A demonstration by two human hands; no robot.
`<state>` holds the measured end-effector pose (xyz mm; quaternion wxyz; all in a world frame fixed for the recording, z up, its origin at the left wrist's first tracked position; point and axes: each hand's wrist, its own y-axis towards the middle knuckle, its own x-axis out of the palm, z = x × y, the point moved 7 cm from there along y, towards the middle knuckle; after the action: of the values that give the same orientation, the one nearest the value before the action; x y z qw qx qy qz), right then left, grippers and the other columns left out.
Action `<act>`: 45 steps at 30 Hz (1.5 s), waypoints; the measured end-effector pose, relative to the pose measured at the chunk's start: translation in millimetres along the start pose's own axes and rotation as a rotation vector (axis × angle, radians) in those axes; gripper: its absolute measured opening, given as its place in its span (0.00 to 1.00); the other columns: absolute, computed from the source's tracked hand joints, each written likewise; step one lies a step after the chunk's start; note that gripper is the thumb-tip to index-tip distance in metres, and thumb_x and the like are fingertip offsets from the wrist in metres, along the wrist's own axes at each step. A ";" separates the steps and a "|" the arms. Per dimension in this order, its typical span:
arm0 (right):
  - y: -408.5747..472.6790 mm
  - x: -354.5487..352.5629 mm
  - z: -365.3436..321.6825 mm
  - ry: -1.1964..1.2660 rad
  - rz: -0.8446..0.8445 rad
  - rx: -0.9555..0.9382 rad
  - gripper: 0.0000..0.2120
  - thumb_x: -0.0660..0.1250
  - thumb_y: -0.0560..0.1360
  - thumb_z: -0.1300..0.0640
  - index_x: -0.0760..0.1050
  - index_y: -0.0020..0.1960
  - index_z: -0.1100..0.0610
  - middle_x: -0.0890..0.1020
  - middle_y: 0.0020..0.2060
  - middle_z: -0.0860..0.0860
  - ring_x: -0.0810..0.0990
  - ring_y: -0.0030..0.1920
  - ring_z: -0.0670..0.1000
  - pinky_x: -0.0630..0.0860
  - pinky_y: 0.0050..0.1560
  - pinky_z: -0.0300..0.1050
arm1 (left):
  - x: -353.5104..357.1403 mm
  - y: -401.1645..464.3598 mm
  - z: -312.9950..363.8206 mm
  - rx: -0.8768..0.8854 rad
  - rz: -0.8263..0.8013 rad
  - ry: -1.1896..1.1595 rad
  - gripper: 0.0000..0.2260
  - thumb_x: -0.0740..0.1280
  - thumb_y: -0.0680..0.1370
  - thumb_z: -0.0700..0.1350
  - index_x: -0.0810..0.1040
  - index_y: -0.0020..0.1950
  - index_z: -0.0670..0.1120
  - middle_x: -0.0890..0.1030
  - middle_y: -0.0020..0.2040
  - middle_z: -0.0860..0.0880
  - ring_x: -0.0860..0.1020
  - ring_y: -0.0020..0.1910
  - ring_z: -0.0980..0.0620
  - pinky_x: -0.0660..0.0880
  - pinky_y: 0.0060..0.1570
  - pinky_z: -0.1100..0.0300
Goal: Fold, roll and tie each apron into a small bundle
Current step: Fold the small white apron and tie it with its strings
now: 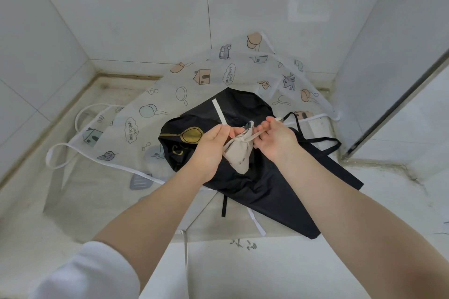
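While the left hand (213,143) grips the bundle (237,153) (beige), right-hand fingers (264,126) pinch its strap (260,134)

walls: pale tiles (145,7) | counter: light stone (29,213) | right: metal-edged panel (398,94)

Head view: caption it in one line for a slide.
Both hands, left hand and right hand, pull white ties on a beige apron bundle above a black apron.
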<state>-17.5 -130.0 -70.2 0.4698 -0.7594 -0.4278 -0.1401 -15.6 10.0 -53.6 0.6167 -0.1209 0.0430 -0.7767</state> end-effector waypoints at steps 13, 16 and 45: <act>-7.0 9.1 -23.5 -0.483 -0.137 -0.138 0.10 0.53 0.82 0.60 0.70 0.45 0.57 0.64 0.27 0.49 0.58 0.22 0.45 0.57 0.24 0.37 | 11.4 2.8 9.1 0.022 -0.173 0.013 0.13 0.57 0.82 0.42 0.80 0.45 0.47 0.81 0.40 0.53 0.74 0.41 0.54 0.71 0.47 0.61; -11.7 17.1 -26.6 -0.470 -0.192 -0.160 0.11 0.54 0.82 0.61 0.71 0.44 0.58 0.69 0.30 0.51 0.66 0.26 0.46 0.67 0.30 0.38 | 14.7 0.6 11.1 0.043 -0.150 0.264 0.13 0.58 0.81 0.41 0.79 0.41 0.45 0.74 0.31 0.53 0.70 0.35 0.56 0.70 0.44 0.66; -51.8 51.9 17.3 -2.025 -0.666 -0.959 0.17 0.60 0.79 0.57 0.66 0.68 0.56 0.80 0.53 0.53 0.79 0.51 0.53 0.75 0.49 0.48 | -14.9 -6.0 2.5 -0.092 0.047 0.476 0.17 0.59 0.80 0.50 0.77 0.36 0.43 0.74 0.34 0.46 0.71 0.37 0.51 0.70 0.43 0.56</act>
<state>-30.4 -78.7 -16.5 -0.4805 -0.4740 -0.6883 0.2658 -17.6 26.1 -51.9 0.6011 0.0384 0.2252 -0.7659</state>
